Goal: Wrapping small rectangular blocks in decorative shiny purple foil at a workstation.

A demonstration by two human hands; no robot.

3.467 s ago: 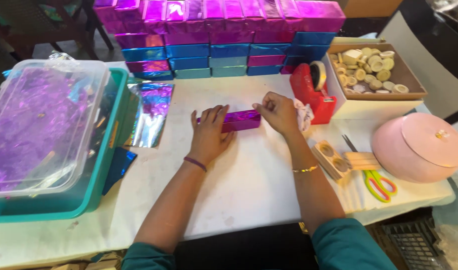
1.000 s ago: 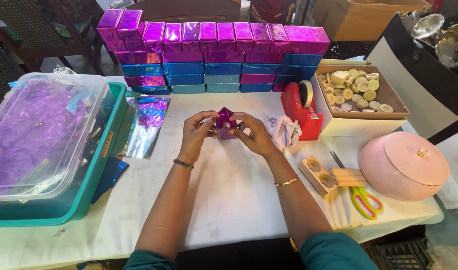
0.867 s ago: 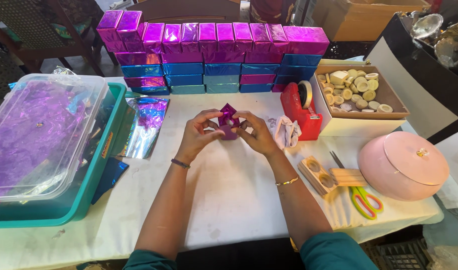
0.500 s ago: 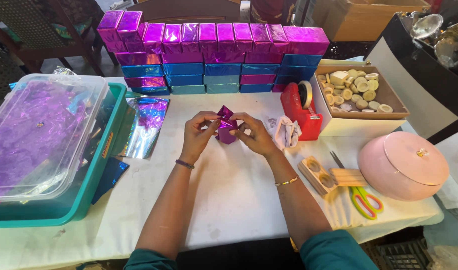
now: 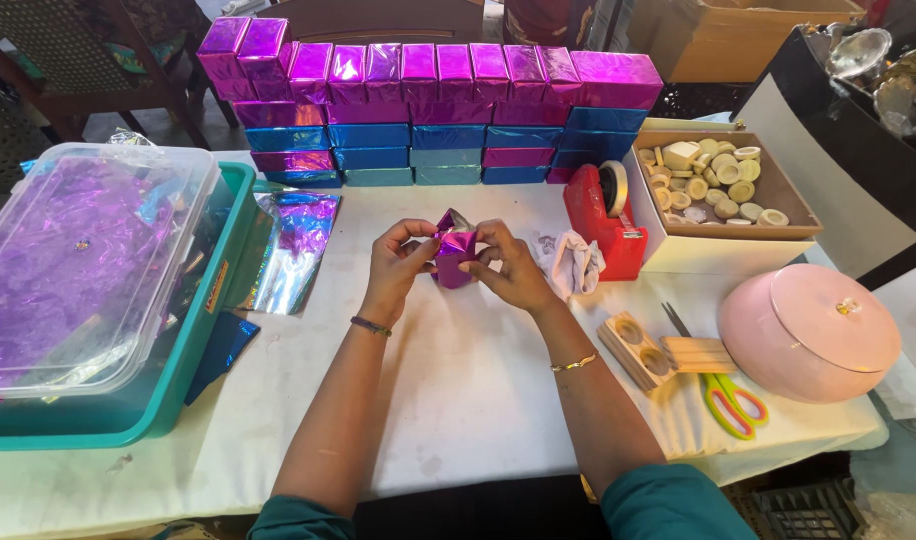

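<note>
Both hands hold a small purple box (image 5: 455, 258) up on its end, between them, just over the bench (image 5: 478, 370). The left hand (image 5: 396, 265) grips one side. The right hand (image 5: 513, 272) pinches the foil flap on top. Best to press it flat and snug. The tape (image 5: 610, 205) sits just past the right hand.

Bright, even daylight; sharp focus, foil glare.

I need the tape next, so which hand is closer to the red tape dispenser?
Right. The right hand is beside the red tape dispenser; the left hand is farther, across the purple box both hold.
</note>
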